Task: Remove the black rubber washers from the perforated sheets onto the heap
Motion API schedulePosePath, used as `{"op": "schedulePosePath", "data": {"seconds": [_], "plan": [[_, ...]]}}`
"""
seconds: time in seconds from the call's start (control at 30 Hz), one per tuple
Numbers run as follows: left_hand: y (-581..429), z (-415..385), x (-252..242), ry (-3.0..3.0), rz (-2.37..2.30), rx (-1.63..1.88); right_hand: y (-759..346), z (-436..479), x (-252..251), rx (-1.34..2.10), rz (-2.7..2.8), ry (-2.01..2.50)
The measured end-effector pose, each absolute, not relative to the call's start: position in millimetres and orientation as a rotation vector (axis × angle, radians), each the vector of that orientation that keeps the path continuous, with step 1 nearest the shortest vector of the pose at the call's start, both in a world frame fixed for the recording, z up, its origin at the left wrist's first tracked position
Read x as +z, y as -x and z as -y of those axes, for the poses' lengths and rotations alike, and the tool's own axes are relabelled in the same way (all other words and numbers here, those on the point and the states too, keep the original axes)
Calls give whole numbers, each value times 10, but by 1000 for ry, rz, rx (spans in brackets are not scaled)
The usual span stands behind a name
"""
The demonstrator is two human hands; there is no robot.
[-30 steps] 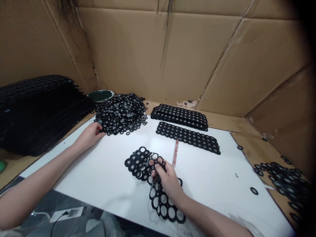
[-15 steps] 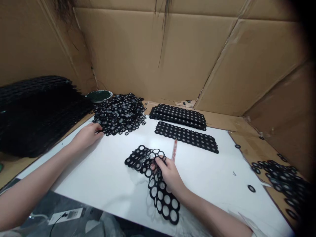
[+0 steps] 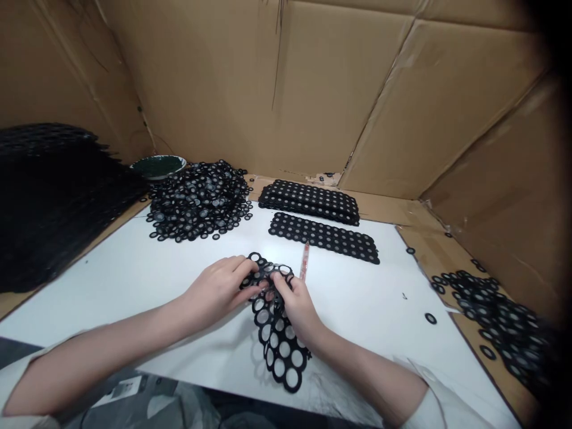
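Showing the white table (image 3: 134,268), with a tall stack of black sheets (image 3: 53,196) far left of the punched-out black web (image 3: 279,351), a heap of loose rings (image 3: 196,199) beyond it to the left, and ringed strips (image 3: 324,237) beyond it. The web lies near the table's front edge. The left hand (image 3: 214,292), at the heap a second ago, now joins the right hand (image 3: 297,307). Both grips are clamped on the web's far end, so it is likely being worked two-handed.

White tabletop (image 3: 134,268); heap of black rings (image 3: 196,202), perforated black strip (image 3: 324,237), pink stick (image 3: 304,269), stray ring (image 3: 430,318), holed black sheet (image 3: 279,351)
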State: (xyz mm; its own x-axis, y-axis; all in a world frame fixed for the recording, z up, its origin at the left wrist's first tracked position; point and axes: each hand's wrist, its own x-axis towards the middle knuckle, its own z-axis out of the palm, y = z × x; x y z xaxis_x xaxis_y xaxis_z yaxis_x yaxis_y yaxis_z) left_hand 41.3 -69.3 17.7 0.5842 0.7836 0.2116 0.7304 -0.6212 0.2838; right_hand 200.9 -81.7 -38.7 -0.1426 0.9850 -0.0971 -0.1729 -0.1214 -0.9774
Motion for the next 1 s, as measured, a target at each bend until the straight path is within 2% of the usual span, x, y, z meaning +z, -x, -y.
{"op": "schedulePosePath", "data": {"seconds": [0.47,0.6,0.9,1.0], "plan": [[-400,536,51,-1764,-1200,569,-1994,857,-369,1452,1266,1127],[-397,517,54,-1498,-1226,778,-1975,842,-362,1474,1260,1182],[-330,480,41,-1516,-1371,1412,-1983,855,-386,1622,1071,1260],[-341,535,31,-1894,-1476,1119,-1976,858,-407,1659,1022,1205]]}}
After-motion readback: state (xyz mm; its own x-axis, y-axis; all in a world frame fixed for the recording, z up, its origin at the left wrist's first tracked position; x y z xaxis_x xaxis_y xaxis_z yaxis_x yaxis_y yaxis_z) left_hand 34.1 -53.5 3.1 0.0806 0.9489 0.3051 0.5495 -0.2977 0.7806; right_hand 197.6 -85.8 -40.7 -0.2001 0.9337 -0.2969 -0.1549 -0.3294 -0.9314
